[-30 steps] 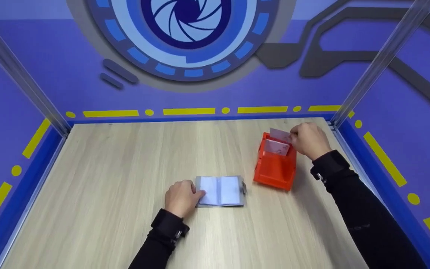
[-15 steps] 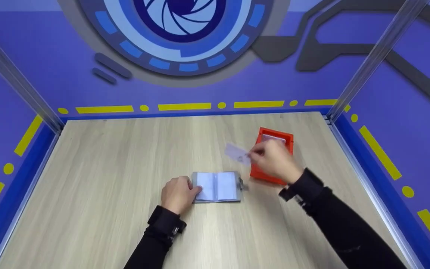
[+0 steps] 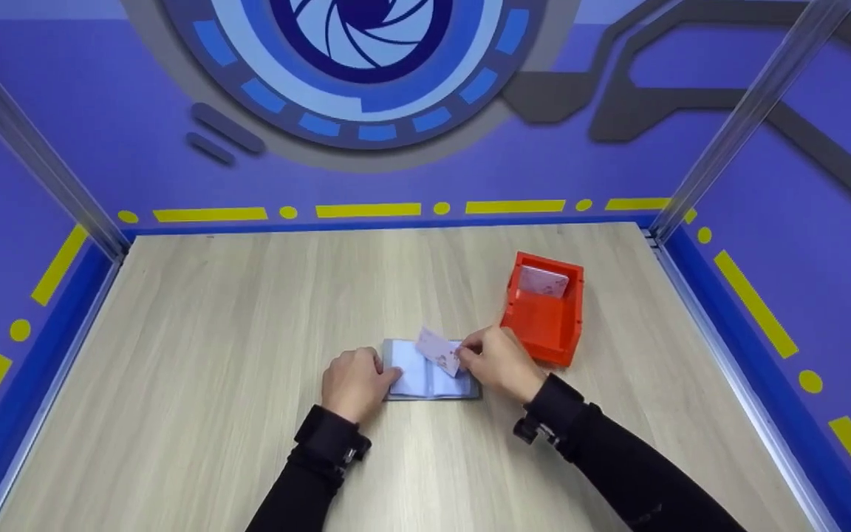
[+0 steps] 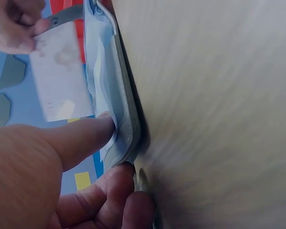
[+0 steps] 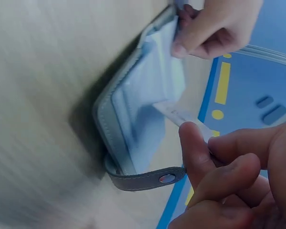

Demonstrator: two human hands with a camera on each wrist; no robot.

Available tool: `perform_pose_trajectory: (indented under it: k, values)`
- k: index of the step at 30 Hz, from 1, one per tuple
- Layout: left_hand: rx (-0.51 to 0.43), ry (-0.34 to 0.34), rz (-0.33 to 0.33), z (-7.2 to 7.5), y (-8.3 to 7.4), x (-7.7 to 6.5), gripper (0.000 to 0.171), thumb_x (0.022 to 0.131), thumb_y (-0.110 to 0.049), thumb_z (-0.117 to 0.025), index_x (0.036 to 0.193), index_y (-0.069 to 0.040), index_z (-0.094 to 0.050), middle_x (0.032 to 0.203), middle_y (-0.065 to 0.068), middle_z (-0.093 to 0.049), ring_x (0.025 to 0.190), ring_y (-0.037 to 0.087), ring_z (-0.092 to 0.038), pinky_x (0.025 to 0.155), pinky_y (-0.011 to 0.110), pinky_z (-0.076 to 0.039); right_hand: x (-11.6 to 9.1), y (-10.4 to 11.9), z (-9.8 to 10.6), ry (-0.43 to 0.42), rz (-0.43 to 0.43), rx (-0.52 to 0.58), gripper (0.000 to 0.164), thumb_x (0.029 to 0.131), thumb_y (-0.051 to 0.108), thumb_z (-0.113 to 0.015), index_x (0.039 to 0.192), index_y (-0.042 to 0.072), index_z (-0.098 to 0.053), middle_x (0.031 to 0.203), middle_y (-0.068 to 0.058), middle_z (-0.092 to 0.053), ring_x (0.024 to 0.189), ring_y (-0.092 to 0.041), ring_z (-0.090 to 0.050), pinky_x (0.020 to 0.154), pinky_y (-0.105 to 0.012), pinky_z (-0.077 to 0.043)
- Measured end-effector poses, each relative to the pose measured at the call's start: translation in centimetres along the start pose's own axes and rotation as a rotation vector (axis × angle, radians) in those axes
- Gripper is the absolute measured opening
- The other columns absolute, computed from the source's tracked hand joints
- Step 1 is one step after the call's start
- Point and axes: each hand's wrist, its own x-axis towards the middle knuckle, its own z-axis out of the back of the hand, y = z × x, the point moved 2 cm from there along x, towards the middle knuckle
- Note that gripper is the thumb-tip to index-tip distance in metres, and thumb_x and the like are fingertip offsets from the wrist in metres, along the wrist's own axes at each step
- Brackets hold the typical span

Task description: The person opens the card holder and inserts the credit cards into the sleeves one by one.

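Note:
An open card holder [image 3: 408, 369] with clear sleeves and a grey cover lies on the table. My left hand [image 3: 355, 386] pinches its left edge, thumb on the sleeves and fingers at the cover, as the left wrist view shows. Between thumb and fingertips, my right hand [image 3: 501, 362] holds a pale printed card [image 3: 437, 352], tilted over the middle of the holder. In the right wrist view, one end of the card [image 5: 174, 113] is close to the sleeves; whether it touches them I cannot tell. A snap strap [image 5: 145, 180] sticks out from the holder's right side.
Behind and right of the holder stands a red bin [image 3: 544, 325], with more cards [image 3: 544, 281] leaning at its far end. The wooden table [image 3: 248, 310] is bounded by blue-purple panels at the back and sides.
My right hand has taken the card out of the red bin and moved it left and nearer, over the card holder. My left hand has kept its grip on the holder.

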Motion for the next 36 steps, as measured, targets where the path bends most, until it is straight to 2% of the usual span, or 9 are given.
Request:
perform_pose_trajectory:
  k: [4,9,16,20,27,36]
  values:
    - [-0.005,-0.002,0.002,0.0,0.0,0.1,0.042,0.090,-0.040,-0.088,0.069,-0.018,-0.060,0.070,-0.002,-0.060,0.064,0.019,-0.055,0.060,0.035,-0.038,0.1,-0.2,-0.1,-0.003,-0.016,-0.051,0.019,0.105,0.021,-0.074,0.110,0.010,-0.087,0.087,0.000,-0.076,0.076,-0.019,-0.062,0.061,-0.028,-0.044]
    - [-0.003,0.009,0.011,0.1,0.0,0.1,0.041,0.091,-0.040,-0.088,0.070,-0.017,-0.060,0.070,-0.002,-0.061,0.065,0.020,-0.056,0.061,0.035,-0.039,0.1,-0.4,0.2,0.045,-0.069,-0.050,0.023,0.106,0.024,-0.070,0.115,0.009,-0.085,0.077,0.000,-0.062,0.071,-0.019,-0.057,0.061,-0.029,-0.040]
    - [-0.009,-0.014,-0.012,0.2,-0.1,0.2,0.039,0.089,-0.035,-0.089,0.068,-0.016,-0.061,0.069,-0.002,-0.060,0.063,0.019,-0.055,0.059,0.035,-0.039,0.0,-0.9,0.1,0.093,-0.031,-0.012,0.026,0.107,0.022,-0.067,0.088,0.008,-0.078,0.068,0.003,-0.047,0.065,-0.015,-0.049,0.058,-0.027,-0.034]
    - [-0.003,-0.019,-0.013,0.2,0.0,0.2,0.038,0.089,-0.034,-0.090,0.069,-0.016,-0.063,0.069,-0.001,-0.062,0.063,0.019,-0.055,0.059,0.035,-0.040,0.0,-1.1,-0.1,0.101,-0.037,0.015,0.025,0.107,0.022,-0.067,0.088,0.011,-0.078,0.067,0.003,-0.047,0.064,-0.015,-0.050,0.057,-0.026,-0.035]
    - [0.005,-0.019,-0.020,0.0,0.0,0.1,0.038,0.088,-0.035,-0.090,0.069,-0.016,-0.063,0.070,0.000,-0.064,0.064,0.020,-0.058,0.060,0.037,-0.042,-0.3,-1.4,-0.5,0.101,-0.050,-0.008,0.032,0.105,0.022,-0.067,0.074,0.016,-0.069,0.068,0.003,-0.049,0.065,-0.015,-0.050,0.058,-0.027,-0.035]
    - [0.003,0.000,-0.003,0.0,-0.2,0.0,0.038,0.089,-0.036,-0.089,0.070,-0.016,-0.063,0.070,0.000,-0.064,0.065,0.020,-0.058,0.061,0.036,-0.041,-0.6,-1.6,-0.6,0.108,-0.073,0.017,0.027,0.106,0.025,-0.068,0.082,0.014,-0.075,0.070,0.003,-0.050,0.068,-0.017,-0.052,0.061,-0.029,-0.036]
